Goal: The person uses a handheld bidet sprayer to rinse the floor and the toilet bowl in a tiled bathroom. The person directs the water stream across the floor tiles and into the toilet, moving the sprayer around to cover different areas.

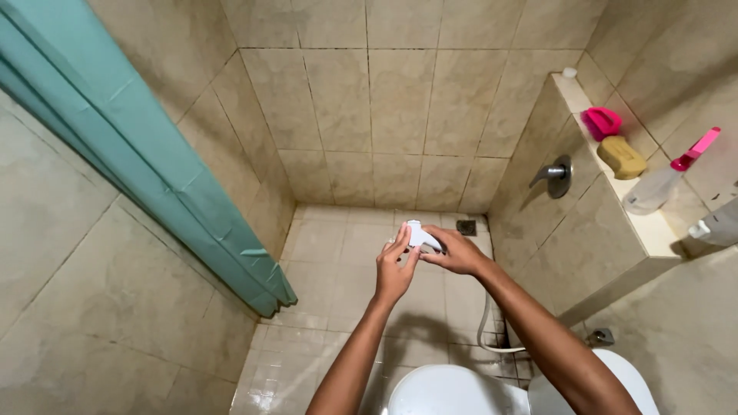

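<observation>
1. The right hand (460,252) closes its grip round the small white plastic spray head (422,236), fingers wrapped over its lower end, so the nozzle juts out to the left of the grip.
2. The left hand (393,270) stands just left of that grip, palm turned to the sprayer, fingers spread and loosely raised; its fingertips (402,235) touch the sprayer's white head without closing on it.
3. The sprayer sits between both hands, held in the air above the beige tiled shower floor (330,253).
4. Below and right of the right grip, a pale flexible hose (484,323) loops down towards the floor.
5. Beneath both forearms lies the white toilet lid (453,392).
6. Beyond the grips, on the floor by the back wall, is a small square metal drain (466,227).
7. Up and to the right of the right grip, a metal tap handle (555,175) sticks out of a tiled ledge (653,230).
8. That ledge carries a pink plastic dish (601,121), a yellow sponge block (621,157) and a clear spray bottle with a pink trigger (665,180).
9. Far left of the left hand hangs a teal shower curtain (154,154).
</observation>
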